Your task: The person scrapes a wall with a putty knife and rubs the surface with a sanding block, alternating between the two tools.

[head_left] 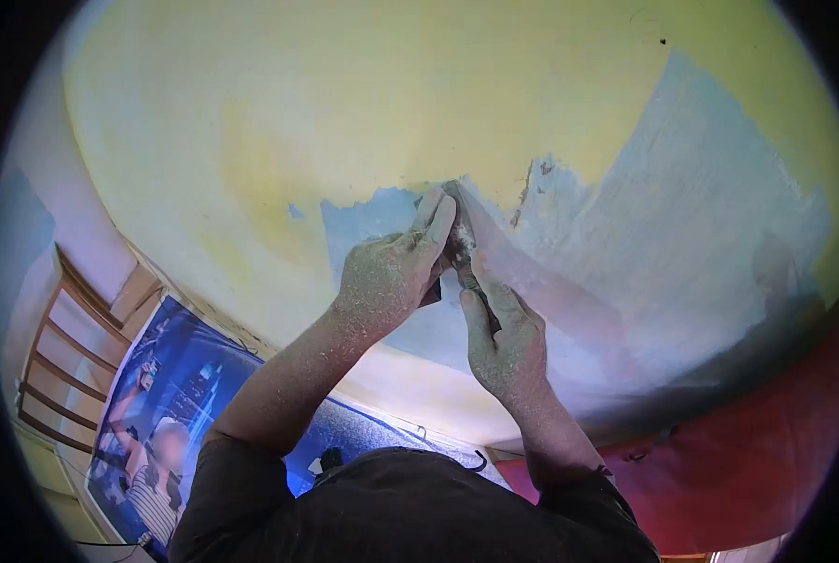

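Both of my hands are raised to a wall (344, 113) with yellow paint and a bare blue-grey patch (701, 206). My left hand (391, 267) has its fingers stretched forward and pressed on a dark, dusty tool (458, 235) that touches the wall at the paint's ragged edge. The tool looks like a scraper, though its shape is partly hidden. My right hand (506, 338), lower and to the right, is closed around the tool's lower end. Pale dust covers both hands and forearms. A dark flat corner shows beneath my left hand.
A printed blue banner (194, 375) showing a person hangs at the lower left, beside a slatted wooden frame (63, 357). A red surface (710, 469) spans the lower right. A cracked spot (525, 192) marks the wall right of the tool.
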A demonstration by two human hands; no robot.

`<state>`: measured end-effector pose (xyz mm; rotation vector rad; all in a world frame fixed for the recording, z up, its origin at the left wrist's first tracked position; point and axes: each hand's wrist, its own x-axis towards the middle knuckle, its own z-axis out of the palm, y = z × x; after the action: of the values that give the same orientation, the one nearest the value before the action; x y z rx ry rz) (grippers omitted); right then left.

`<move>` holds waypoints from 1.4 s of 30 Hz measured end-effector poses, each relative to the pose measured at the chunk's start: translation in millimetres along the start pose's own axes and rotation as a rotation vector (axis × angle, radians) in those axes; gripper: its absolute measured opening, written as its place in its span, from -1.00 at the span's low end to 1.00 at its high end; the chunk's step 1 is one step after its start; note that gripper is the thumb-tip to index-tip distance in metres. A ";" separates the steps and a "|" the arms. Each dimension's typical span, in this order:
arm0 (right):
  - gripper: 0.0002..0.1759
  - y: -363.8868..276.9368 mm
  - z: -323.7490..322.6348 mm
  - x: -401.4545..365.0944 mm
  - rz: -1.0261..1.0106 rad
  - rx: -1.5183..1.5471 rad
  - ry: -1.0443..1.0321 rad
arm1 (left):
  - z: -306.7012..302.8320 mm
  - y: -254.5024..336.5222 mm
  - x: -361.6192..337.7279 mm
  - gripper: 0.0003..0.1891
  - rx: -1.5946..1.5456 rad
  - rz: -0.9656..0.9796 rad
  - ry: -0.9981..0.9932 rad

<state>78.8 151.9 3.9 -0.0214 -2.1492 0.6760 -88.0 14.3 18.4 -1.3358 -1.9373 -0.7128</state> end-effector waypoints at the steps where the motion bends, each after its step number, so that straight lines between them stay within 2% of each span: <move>1: -0.35 -5.0 -3.6 0.9 0.034 -0.016 -0.029 | 0.8 0.2 -0.3 -0.10 -0.003 0.011 0.016; 5: -0.36 -12.1 -17.9 -8.3 0.147 0.001 -0.077 | 9.7 7.0 -8.3 -0.16 -0.025 0.044 0.013; 9: -0.37 -2.8 -9.7 -1.4 0.059 0.054 -0.022 | 3.8 3.6 -0.8 -0.14 0.030 0.014 -0.035; 11: -0.38 -5.0 -5.3 9.8 0.029 0.093 -0.003 | -1.0 2.1 3.7 -0.13 0.010 0.023 0.006; 15: -0.40 -15.0 -19.4 4.6 0.133 0.022 -0.055 | 2.8 7.1 1.8 -0.13 0.009 0.019 -0.005; 19: -0.41 -5.6 -9.1 3.2 0.070 0.077 0.007 | -3.5 6.9 6.7 -0.15 0.013 -0.006 -0.041; 20: -0.41 -6.9 -5.5 7.6 0.075 0.064 0.006 | 2.6 -1.6 8.3 -0.15 0.012 0.044 0.062; 23: -0.41 -11.1 -10.3 9.2 0.082 0.039 -0.010 | 2.6 1.8 8.8 -0.15 -0.008 0.033 0.088; 27: -0.41 -9.2 -20.6 -7.9 0.088 0.006 -0.017 | 2.2 15.1 2.4 -0.10 -0.001 0.014 -0.075; 28: -0.41 -6.9 -17.8 -6.9 0.065 0.017 0.003 | 7.4 12.6 2.6 -0.17 0.007 0.054 -0.010; 35: -0.41 -9.1 -14.3 11.9 0.053 0.023 -0.004 | 1.6 2.3 14.2 -0.18 0.036 0.042 0.096; 38: -0.40 -12.7 -29.0 -5.2 0.114 -0.023 -0.031 | 5.0 22.2 6.1 -0.18 0.008 0.021 -0.011; 41: -0.40 -1.7 -38.5 -38.8 0.157 -0.006 -0.034 | 25.8 38.8 -14.2 -0.10 -0.021 0.095 -0.116; 42: -0.40 0.5 -38.3 -43.4 0.137 -0.001 -0.021 | 30.6 42.6 -16.2 -0.11 -0.069 0.119 -0.048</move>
<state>134.6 159.2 -9.7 -0.1648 -2.1827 0.7565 -50.3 41.8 -10.7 -1.5093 -1.8679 -0.7010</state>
